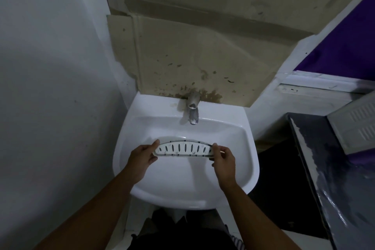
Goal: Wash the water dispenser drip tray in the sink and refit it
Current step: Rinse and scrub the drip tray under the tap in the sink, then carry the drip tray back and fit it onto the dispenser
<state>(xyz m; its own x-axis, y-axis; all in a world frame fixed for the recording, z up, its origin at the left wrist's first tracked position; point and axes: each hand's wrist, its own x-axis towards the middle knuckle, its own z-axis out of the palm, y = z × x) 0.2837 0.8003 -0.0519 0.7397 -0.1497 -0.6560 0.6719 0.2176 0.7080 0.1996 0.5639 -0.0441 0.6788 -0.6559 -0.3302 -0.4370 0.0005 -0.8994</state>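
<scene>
White slotted drip tray (183, 149) held over the sink (249, 170) basin, below the tap (192, 113), left hand (142, 157) fingers curled round its left end, right hand (223, 159) pinching right end, stained cardboard (203, 53) behind.

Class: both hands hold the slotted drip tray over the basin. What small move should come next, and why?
Probably take the right hand off the drip tray and open the tap, while the left hand holds it. The tray is gripped at both ends above the sink, short of the spout, and no water seems to run.
</scene>
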